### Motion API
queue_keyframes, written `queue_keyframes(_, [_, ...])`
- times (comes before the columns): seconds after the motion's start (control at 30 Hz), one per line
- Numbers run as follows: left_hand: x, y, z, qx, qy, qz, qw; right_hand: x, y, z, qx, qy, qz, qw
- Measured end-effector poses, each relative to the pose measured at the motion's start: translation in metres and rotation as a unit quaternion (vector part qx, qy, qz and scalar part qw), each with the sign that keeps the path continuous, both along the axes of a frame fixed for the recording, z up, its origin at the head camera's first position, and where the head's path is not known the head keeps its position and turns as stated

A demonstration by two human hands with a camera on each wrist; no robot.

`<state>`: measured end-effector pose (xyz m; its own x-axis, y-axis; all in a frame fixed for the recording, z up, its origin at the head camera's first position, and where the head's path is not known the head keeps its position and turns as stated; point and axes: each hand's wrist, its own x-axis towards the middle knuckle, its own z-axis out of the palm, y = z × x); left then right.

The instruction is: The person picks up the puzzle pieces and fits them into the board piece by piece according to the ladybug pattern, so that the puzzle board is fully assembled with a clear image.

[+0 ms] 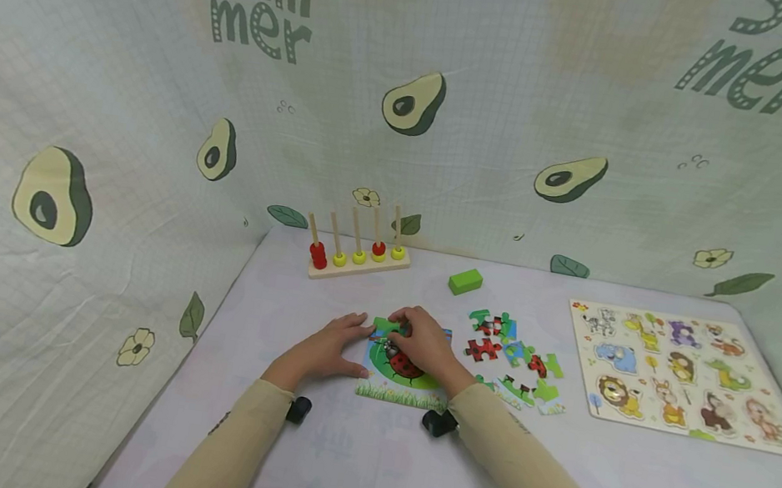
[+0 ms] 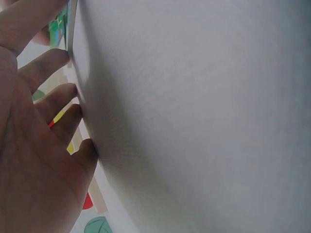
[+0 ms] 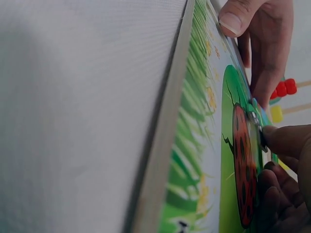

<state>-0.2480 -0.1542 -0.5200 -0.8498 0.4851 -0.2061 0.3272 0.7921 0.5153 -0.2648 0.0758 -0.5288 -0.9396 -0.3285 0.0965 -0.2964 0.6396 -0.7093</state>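
Beige sleeves (image 1: 226, 443) lay nearest; on the white bench (image 1: 355, 483), the straight-fingered left grip (image 1: 326, 348) touched a flat green-and-white ladybird puzzle (image 1: 393, 394); the right grip (image 1: 427, 344) pinched a small dark piece (image 3: 263, 141), which skewed pressing might have jammed.

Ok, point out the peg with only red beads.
The leftmost peg: its beads are all red; the fourth has red above yellow, the other three only yellow.

Bare hands (image 1: 330, 346), tan sleeves (image 1: 231, 448) bottom middle of frame, smallish dark print (image 1: 518, 422) on both. Chunky black gadget (image 1: 440, 423) at each wrist, kinda boxy tbh.
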Motion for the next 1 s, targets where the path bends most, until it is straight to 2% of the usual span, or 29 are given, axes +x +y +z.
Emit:
queue_keyframes(0.3, [-0.001, 0.001, -0.001, -0.003, -0.001, -0.002, 1.0, 0.003, 0.002, 0.001, 0.001, -0.005, 0.012, 0.9999])
queue_keyframes(0.43, [0.0, 0.001, 0.0, -0.004, -0.002, -0.001, 1.0, 0.004, 0.006, 0.001, 0.003, -0.007, 0.039, 0.9992])
queue_keyframes(0.67, [0.0, 0.001, 0.002, -0.006, -0.006, -0.002, 1.0, 0.005, 0.01, 0.004, 0.042, 0.016, 0.091, 0.9948])
queue_keyframes(1.0, [0.0, 0.001, 0.002, -0.002, -0.004, -0.003, 1.0, 0.006, 0.011, 0.005, 0.048, 0.037, 0.103, 0.9929])
